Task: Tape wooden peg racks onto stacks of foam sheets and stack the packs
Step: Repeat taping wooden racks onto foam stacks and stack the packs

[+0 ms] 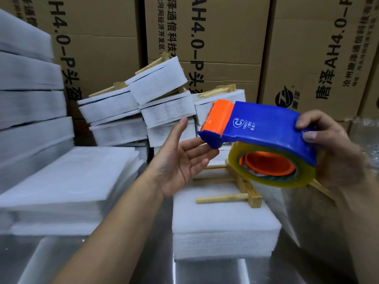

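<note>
A blue and orange tape dispenser (pixel 260 128) with a roll of clear yellowish tape (pixel 272 171) hangs in the air above a stack of white foam sheets (pixel 223 228). A wooden peg rack (pixel 231 187) lies on top of that stack. My right hand (pixel 336 156) grips the dispenser's rear end. My left hand (pixel 184 158) is palm up with straight fingers, fingertips touching the blue front lip under the orange blade guard. Finished packs (pixel 155 99) of foam with racks are piled behind.
Loose foam sheets (pixel 67 181) lie at the left on the shiny metal table (pixel 123 267), with taller foam stacks (pixel 28 99) at the far left. Printed cardboard boxes (pixel 225 37) wall off the back. Clear plastic wrap (pixel 365 136) sits at the right edge.
</note>
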`<state>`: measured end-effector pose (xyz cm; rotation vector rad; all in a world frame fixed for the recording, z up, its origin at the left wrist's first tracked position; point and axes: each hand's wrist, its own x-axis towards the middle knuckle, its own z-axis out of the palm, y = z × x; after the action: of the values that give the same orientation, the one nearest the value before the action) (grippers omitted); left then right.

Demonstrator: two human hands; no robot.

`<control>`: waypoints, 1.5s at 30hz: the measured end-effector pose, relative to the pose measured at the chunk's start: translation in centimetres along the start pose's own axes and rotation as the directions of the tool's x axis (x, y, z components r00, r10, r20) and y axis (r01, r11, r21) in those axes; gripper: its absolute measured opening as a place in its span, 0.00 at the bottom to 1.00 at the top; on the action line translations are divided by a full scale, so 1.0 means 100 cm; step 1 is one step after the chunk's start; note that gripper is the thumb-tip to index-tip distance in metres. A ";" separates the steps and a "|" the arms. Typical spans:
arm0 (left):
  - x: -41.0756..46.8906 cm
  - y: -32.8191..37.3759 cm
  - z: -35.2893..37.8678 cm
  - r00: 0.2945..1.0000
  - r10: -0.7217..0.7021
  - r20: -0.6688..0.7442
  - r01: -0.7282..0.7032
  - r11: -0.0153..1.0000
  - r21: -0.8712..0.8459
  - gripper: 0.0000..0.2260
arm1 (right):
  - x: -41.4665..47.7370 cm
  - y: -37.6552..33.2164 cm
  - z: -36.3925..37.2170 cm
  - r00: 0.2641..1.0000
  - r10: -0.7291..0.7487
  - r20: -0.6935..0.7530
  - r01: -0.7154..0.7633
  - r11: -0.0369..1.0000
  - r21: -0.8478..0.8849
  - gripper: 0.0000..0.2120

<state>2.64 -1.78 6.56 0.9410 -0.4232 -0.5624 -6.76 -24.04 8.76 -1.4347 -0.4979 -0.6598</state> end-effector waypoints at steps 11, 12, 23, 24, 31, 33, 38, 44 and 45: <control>0.002 -0.004 -0.001 0.989 0.089 -0.116 -0.067 0.980 0.187 0.06 | 0.000 0.000 -0.001 1.000 -0.005 0.006 0.005 1.000 -0.028 0.17; 0.002 -0.005 -0.001 0.990 0.086 -0.114 -0.065 0.982 0.177 0.07 | 0.000 0.000 -0.001 1.000 -0.005 0.010 0.005 0.999 -0.033 0.17; 0.003 -0.004 0.004 0.987 0.103 -0.126 -0.097 0.994 0.054 0.13 | 0.002 0.002 -0.004 1.000 0.005 0.009 -0.004 0.998 -0.066 0.17; 0.003 -0.004 0.004 0.984 0.109 -0.141 -0.100 0.993 0.064 0.11 | 0.002 0.002 -0.005 1.000 0.003 0.013 -0.002 0.998 -0.068 0.17; 0.003 -0.002 0.002 0.975 0.154 -0.158 -0.122 0.973 0.197 0.08 | 0.003 0.002 -0.005 0.998 0.006 0.061 -0.002 0.997 -0.073 0.18; 0.005 -0.003 0.000 0.969 0.165 -0.184 -0.126 0.970 0.207 0.06 | 0.004 0.002 -0.005 0.997 0.008 0.075 -0.003 0.998 -0.067 0.18; 0.005 -0.003 0.003 0.964 0.178 -0.196 -0.155 0.980 0.127 0.07 | 0.005 0.003 -0.007 0.993 -0.001 0.118 0.009 0.998 -0.067 0.18; 0.010 -0.003 0.002 0.958 0.113 -0.265 -0.137 0.988 -0.076 0.07 | 0.012 0.002 -0.015 0.967 -0.032 0.253 0.064 0.991 -0.121 0.13; 0.010 -0.003 0.002 0.959 0.087 -0.270 -0.119 0.987 -0.108 0.05 | 0.013 0.002 -0.017 0.959 -0.025 0.284 0.066 0.988 -0.139 0.13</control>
<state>3.22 -2.70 6.48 0.8560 -0.1933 -0.3568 -5.83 -25.87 9.34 -1.6723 -0.7184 -0.5393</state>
